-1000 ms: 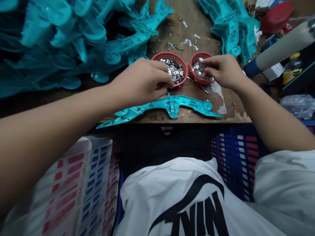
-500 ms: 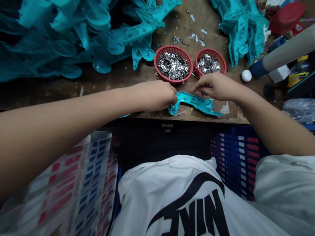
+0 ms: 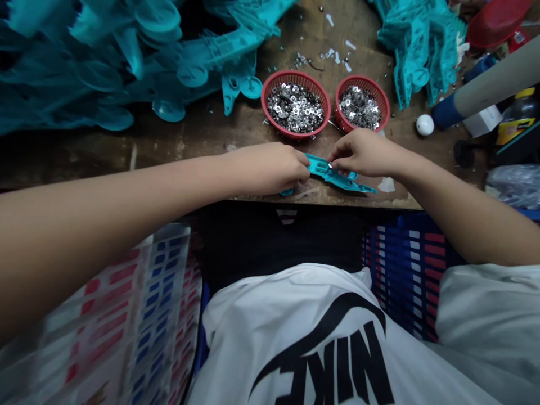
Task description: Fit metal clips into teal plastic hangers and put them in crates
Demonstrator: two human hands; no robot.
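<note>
A curved teal plastic part lies near the table's front edge, its narrow end pointing right. My left hand is closed on its left end and covers most of that end. Over the middle of the part, my right hand pinches a small shiny metal piece against its upper face. Just behind the hands stand two red plastic baskets, the larger basket on the left and the smaller basket on the right. Both hold heaps of small metal pieces.
Piles of similar teal parts fill the table's left side, with another stack at the back right. A white ball, a pale tube and a bottle sit at right. Plastic crates flank my lap.
My right hand has come down onto the teal part with a small metal piece. My left hand has shifted slightly right over the part's left end, which has turned a little.
</note>
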